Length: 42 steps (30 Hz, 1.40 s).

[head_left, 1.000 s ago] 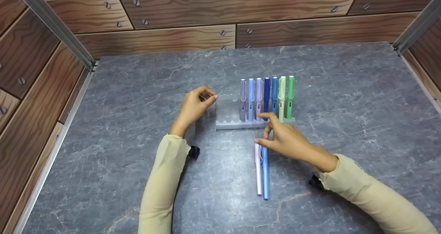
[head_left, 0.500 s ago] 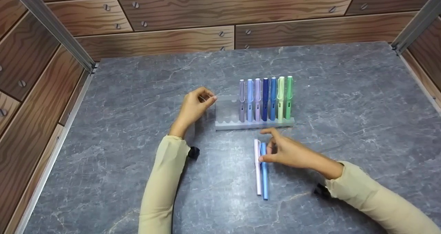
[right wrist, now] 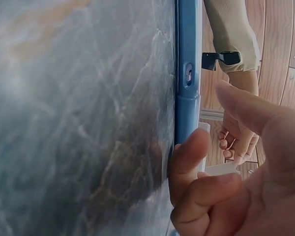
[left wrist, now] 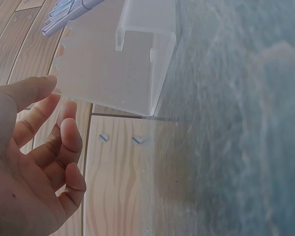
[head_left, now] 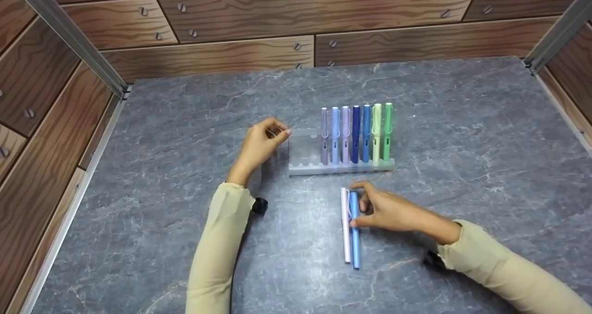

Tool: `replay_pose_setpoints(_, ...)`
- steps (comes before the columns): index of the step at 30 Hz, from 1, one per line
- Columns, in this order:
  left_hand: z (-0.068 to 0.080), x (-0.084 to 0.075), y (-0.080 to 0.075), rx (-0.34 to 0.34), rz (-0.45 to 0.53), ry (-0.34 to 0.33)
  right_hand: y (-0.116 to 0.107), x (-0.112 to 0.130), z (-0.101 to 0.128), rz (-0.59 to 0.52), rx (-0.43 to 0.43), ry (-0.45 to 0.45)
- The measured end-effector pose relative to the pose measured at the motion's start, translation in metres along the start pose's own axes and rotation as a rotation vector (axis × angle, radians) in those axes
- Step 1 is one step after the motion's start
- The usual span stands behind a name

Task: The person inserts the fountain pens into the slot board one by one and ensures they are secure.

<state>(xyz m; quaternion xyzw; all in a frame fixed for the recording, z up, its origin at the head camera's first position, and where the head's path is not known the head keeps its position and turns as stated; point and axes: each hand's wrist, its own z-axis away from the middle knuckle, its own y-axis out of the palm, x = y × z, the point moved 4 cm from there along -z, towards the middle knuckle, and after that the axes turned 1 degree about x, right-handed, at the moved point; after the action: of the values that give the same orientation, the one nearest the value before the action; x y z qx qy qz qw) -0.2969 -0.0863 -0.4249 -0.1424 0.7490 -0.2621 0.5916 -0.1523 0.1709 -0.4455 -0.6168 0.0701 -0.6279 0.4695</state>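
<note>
My left hand [head_left: 264, 140] pinches the upper left corner of a clear plastic pen stand [head_left: 303, 147] between thumb and forefinger. In the left wrist view the stand's side profile [left wrist: 137, 64] shows, with the thumb at its edge. Several capped pens in purple, blue and green stand upright in its right part, among them a green pen [head_left: 387, 133]. In front of the stand, a blue pen [head_left: 355, 247] and a pale lilac pen [head_left: 346, 240] lie side by side. My right hand [head_left: 393, 210] reaches over the blue pen's upper half, thumb and forefinger spread along it.
Grey marbled tabletop [head_left: 162, 166] surrounds the stand. Wood-patterned panels [head_left: 240, 13] close off the back and sides, with metal posts [head_left: 76, 36] at the rear corners. The stand's left slots [head_left: 303, 163] hold no pens.
My right hand has drawn back from in front of the stand, toward the person, down to the blue pen. My left hand stays at the stand's corner.
</note>
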Motion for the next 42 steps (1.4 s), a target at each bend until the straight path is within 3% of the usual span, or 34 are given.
replay_pose_setpoints(20, 0.0001, 0.0001, 0.0000, 0.004, -0.002, -0.003, 0.0036, -0.0012, -0.0046, 0.042, 0.036, 0.095)
replay_pose_setpoints(30, 0.0002, 0.0000, -0.0008, 0.004, 0.005, -0.003, 0.0051, -0.0003, -0.0047, 0.070, 0.005, 0.097)
replay_pose_setpoints(42, 0.0005, -0.0013, 0.0000, 0.000, 0.015, 0.000, 0.0031, -0.0008, -0.0021, 0.050, -0.045, 0.030)
